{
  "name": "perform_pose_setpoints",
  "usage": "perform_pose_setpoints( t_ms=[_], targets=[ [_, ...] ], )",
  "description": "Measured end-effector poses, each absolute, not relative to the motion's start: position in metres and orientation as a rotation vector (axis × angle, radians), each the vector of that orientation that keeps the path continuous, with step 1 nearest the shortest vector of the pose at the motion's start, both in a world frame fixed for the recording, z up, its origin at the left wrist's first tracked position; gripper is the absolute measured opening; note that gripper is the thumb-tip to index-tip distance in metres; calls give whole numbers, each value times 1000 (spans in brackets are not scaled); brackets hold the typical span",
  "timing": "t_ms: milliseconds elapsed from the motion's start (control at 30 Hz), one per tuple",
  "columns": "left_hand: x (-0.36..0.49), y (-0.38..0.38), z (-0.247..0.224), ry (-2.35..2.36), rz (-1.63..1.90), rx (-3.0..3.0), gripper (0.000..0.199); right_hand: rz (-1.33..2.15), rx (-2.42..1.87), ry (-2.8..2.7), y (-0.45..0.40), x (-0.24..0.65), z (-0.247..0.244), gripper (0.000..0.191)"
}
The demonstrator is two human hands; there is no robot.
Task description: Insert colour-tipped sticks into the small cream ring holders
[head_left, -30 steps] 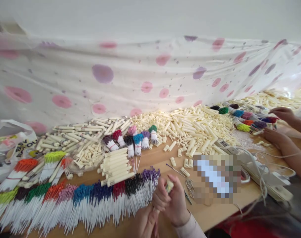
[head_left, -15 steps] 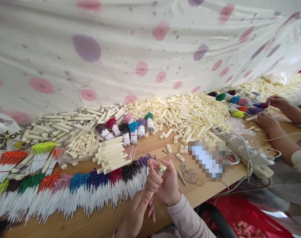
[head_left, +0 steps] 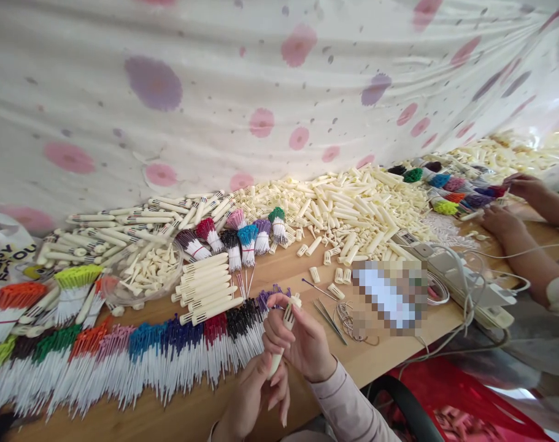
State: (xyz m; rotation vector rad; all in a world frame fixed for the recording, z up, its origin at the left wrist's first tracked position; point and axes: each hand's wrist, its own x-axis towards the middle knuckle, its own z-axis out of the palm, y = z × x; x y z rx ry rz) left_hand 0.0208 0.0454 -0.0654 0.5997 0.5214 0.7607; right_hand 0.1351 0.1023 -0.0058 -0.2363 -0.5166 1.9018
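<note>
A cream slotted pen barrel [head_left: 275, 363] is held tilted between both hands, its slotted end up. My left hand [head_left: 254, 390] has its thumb and fingers around the lower part. My right hand [head_left: 302, 344] grips the slotted upper end with thumb and index finger. Beside the hands, white refill sticks with coloured tips [head_left: 169, 356] lie in a long row sorted by colour. Behind them is a stack of slotted cream barrels [head_left: 205, 285]. Metal tweezers [head_left: 329, 320] lie just right of my right hand.
Bundled refills [head_left: 248, 242], a bowl of small cream parts [head_left: 148, 273] and heaped barrels [head_left: 343, 209] stand toward the curtain. At right are a blurred-out object [head_left: 389, 294], power strips [head_left: 472, 291], cables, and another person's hands [head_left: 504, 221].
The barrel has come more upright and more of it shows between the hands. My left hand's fingers have spread below it. The tweezers are more exposed.
</note>
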Motion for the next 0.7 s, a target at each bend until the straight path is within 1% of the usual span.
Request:
perform_pose_setpoints(
  t_ms=[67,200,433,700],
  targets=[
    [21,45,-67,503,763,585,63,1910,-229,-519,103,136,-6,22],
    [24,45,-72,460,757,563,63,1914,-225,-520,103,138,-7,24],
    [26,46,-72,456,762,570,63,1902,-239,-488,103,138,-9,20],
    [20,47,-71,483,778,594,63,1912,-247,-475,100,136,-7,28]
  ],
)
